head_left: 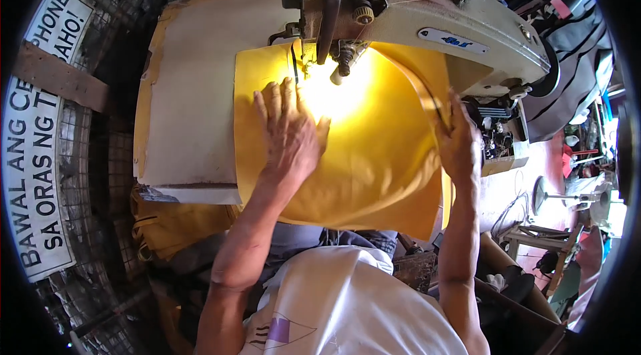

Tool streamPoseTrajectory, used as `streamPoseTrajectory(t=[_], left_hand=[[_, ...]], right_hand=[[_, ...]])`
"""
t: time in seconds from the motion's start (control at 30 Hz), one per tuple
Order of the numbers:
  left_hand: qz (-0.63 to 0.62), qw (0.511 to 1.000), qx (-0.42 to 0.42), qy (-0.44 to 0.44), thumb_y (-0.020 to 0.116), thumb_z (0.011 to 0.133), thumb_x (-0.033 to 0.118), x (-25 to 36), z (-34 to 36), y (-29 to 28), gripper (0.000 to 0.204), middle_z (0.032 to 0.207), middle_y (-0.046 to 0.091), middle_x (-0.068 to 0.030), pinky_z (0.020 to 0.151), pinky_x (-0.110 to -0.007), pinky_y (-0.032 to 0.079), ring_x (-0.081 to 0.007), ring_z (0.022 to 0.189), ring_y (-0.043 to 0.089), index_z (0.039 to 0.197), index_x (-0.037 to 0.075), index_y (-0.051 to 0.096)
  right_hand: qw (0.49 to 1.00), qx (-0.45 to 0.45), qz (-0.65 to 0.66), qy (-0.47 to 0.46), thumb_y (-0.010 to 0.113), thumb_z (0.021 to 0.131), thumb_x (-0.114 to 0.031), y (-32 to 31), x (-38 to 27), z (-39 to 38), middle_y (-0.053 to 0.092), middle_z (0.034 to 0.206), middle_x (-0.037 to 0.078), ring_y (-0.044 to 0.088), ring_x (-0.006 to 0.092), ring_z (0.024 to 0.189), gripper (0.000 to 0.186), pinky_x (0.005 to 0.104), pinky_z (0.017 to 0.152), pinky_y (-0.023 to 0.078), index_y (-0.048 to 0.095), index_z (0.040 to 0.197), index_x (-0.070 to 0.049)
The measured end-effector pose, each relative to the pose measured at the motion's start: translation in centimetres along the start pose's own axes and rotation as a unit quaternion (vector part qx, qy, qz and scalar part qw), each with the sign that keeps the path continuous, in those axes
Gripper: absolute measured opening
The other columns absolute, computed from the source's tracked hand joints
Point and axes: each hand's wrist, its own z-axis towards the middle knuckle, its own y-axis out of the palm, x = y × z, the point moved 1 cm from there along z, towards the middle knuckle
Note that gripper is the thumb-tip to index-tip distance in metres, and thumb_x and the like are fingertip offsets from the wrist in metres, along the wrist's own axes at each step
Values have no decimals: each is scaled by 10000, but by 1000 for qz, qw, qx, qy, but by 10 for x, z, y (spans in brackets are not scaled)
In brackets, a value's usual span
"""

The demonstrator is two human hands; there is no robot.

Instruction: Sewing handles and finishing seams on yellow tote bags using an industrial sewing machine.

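A large yellow sheet of fabric or leather-like material [360,174] lies under the needle area of a sewing machine [427,8], lit by a bright lamp glow. My left hand [290,128] rests flat on the sheet, fingers stretched toward the needle area and thumb spread to the right. A narrow dark strip [294,64] runs on the sheet just beyond those fingertips. At the sheet's curved right edge, my right hand [461,141] has hold of the material, which bends up there. Glare hides the exact spot under the needle.
A pale worktable [193,88] extends left of the machine, with more yellow material [183,225] hanging below its front edge. Wire mesh [77,154] and a white sign [40,141] stand at the far left. At right are a fan [591,205] and a wooden stand [541,238].
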Motion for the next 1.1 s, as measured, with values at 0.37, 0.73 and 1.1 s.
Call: streamPoseTrajectory(t=[0.37,0.73,1.1], left_hand=[[-36,997,33,62,662,851,344,-13,-6,-3,719,1413,382,-239,1134,-566,178,-429,1343,307,1354,-94,393],[-31,998,5,50,653,841,362,-19,8,-2,720,1412,386,-228,1141,-560,185,-420,1350,308,1363,-68,403],[-10,999,4,50,697,799,352,-17,18,1,755,1404,392,-195,1139,-559,185,-402,1349,313,1377,-39,409]], right_hand=[[997,-64,-7,30,644,891,-211,23,34,-12,667,832,119,619,213,676,484,331,665,495,529,1328,-37],[999,45,3,17,666,892,-120,-17,56,-3,680,1045,72,641,190,884,327,317,804,496,632,1213,-69],[970,80,-231,3,546,957,-351,-137,164,230,651,1180,128,643,267,1036,387,350,905,474,627,1242,-101]])
